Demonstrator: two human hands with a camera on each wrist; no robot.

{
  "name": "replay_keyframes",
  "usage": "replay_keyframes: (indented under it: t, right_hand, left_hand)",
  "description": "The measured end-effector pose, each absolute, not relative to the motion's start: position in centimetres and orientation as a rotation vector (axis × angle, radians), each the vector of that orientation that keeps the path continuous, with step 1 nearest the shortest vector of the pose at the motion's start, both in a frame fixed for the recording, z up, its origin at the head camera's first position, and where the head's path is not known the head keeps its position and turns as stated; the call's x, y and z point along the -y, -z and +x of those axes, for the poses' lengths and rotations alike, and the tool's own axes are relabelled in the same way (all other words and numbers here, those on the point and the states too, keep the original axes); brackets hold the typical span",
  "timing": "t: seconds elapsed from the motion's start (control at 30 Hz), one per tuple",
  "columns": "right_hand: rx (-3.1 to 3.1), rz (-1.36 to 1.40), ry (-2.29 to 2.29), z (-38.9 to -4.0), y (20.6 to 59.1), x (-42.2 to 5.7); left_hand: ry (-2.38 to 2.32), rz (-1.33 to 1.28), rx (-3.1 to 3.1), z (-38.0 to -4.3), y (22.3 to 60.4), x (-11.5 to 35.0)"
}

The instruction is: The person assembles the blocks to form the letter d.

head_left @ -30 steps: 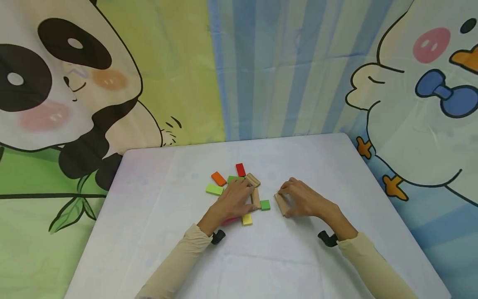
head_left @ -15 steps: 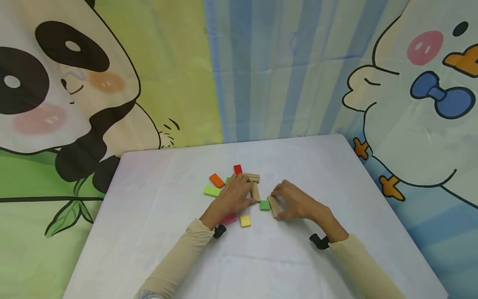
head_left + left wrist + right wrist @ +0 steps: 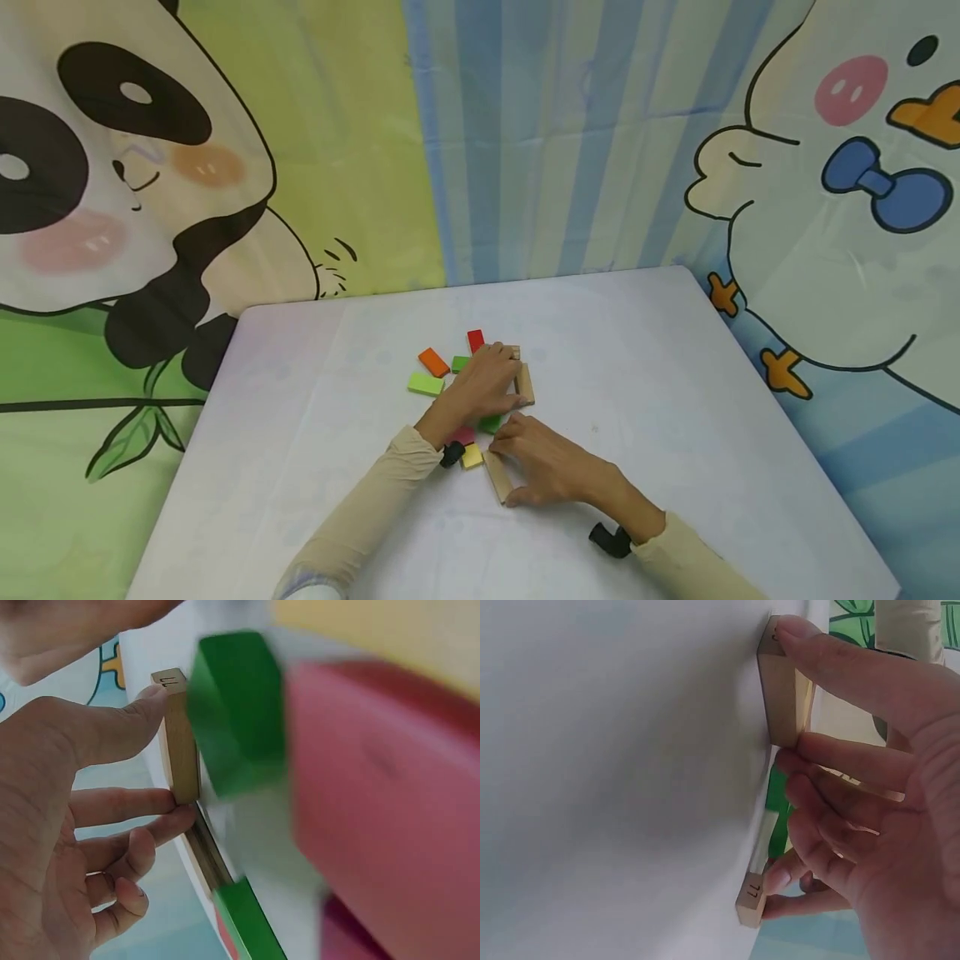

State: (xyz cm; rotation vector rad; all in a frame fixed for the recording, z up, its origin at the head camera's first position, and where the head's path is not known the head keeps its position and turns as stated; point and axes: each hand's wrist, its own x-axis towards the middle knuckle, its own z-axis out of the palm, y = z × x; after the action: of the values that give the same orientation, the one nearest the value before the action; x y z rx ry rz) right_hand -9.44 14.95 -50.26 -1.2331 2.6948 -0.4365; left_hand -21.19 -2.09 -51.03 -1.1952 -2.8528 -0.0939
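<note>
Near the middle of the table, my left hand (image 3: 483,385) pinches a plain wooden block (image 3: 526,384) by its ends, thumb at the near end, which bears a printed number in the left wrist view. Closer to me, my right hand (image 3: 553,463) grips a second wooden block (image 3: 498,477) lengthwise between thumb and fingers; in the right wrist view this block (image 3: 784,697) sits close over the white surface. Between the hands lies a green block (image 3: 491,423), partly covered. A third wooden block (image 3: 206,844) continues beyond my left fingertips.
Left of the hands lie orange (image 3: 433,362), light green (image 3: 426,383), red (image 3: 476,340) and green (image 3: 461,364) blocks. Pink (image 3: 462,435) and yellow (image 3: 472,456) blocks sit beside my left wrist. The white table (image 3: 315,400) meets a cartoon-printed backdrop (image 3: 525,167).
My right hand has carried its wooden block left and toward me. The green and yellow blocks have shifted left. The wooden block at my left hand has moved slightly right.
</note>
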Motion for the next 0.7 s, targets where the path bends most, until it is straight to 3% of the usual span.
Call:
replay_keyframes:
  t: [0.47,0.7]
  right_hand:
    - [-2.845,-0.939,0.568,-9.4,50.4,-21.5]
    - [-2.907,-0.787,0.609,-9.3,50.6,-23.7]
  left_hand:
    - [0.088,-1.185,2.895,-24.3,50.9,-3.3]
    - [0.380,-1.113,2.963,-25.8,51.4,-4.2]
